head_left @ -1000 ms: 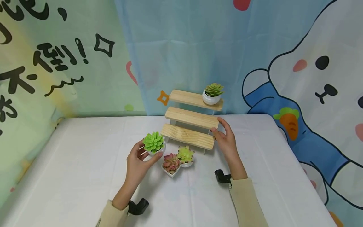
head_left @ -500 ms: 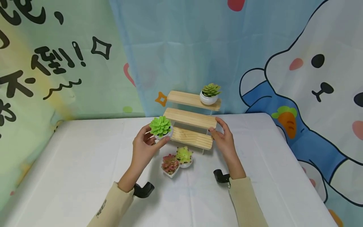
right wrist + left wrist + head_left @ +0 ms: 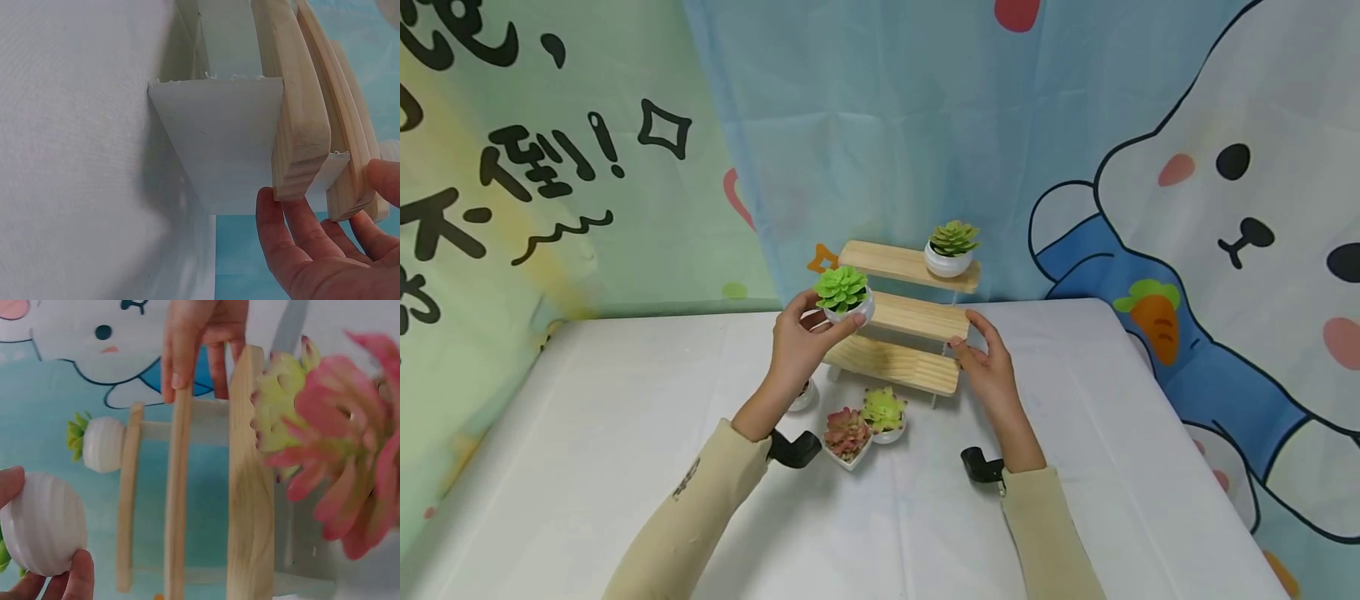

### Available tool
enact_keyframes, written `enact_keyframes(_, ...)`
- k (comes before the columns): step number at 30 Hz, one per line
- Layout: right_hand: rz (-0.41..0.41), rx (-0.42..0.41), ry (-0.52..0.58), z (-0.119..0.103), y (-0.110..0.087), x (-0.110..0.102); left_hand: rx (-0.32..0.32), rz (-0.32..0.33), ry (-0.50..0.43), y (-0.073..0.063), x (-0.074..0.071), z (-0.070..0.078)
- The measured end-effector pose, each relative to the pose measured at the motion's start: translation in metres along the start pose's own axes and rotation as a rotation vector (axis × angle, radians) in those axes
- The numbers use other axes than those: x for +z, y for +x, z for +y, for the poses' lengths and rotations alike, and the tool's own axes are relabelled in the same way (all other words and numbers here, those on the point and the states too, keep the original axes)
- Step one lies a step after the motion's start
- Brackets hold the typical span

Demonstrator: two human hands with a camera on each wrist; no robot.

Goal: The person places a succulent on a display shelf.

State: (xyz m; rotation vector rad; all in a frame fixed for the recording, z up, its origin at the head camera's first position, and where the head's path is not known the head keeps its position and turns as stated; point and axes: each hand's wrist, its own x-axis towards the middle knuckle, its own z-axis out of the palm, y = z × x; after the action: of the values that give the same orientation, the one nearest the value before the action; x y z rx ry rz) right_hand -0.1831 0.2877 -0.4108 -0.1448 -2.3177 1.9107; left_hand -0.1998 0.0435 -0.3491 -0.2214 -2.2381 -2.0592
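Note:
My left hand [image 3: 801,342] holds a bright green potted succulent [image 3: 842,292] by its white pot, raised in front of the left end of the stand's middle shelf. In the left wrist view the ribbed white pot [image 3: 47,525] sits between thumb and fingertips. A three-tier wooden display stand [image 3: 895,365] rises at the back of the table. My right hand [image 3: 990,367] grips the right end of its middle shelf; the right wrist view shows the thumb on that board [image 3: 356,169] and fingers under the board ends. A darker green succulent [image 3: 949,252] stands on the top shelf's right end.
In front of the stand are a pink succulent [image 3: 847,433] in a heart-shaped pot and a yellow-green, red-tipped succulent [image 3: 884,410]. Another white pot [image 3: 803,397] is partly hidden behind the left wrist. A printed cloth backdrop [image 3: 880,125] hangs behind the white-covered table [image 3: 587,467].
My left hand has carried the bright green succulent up and to the right, from beside the bottom shelf to the middle shelf's left end. The right hand keeps its grip on the stand.

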Motion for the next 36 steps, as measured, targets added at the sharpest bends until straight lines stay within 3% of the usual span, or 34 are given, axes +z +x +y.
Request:
enact_keyframes(16,0.005,-0.002,-0.003,0.001,0.001,-0.001,0.066,0.006,0.058,0.049,0.029,-0.001)
enact_keyframes(23,0.008,0.008,-0.012,0.0,-0.001,-0.002,0.027,0.01,0.058,0.064,0.039,0.0)
enact_keyframes(36,0.007,0.014,-0.014,0.001,0.001,-0.001,0.049,-0.016,0.131,0.087,0.038,0.003)
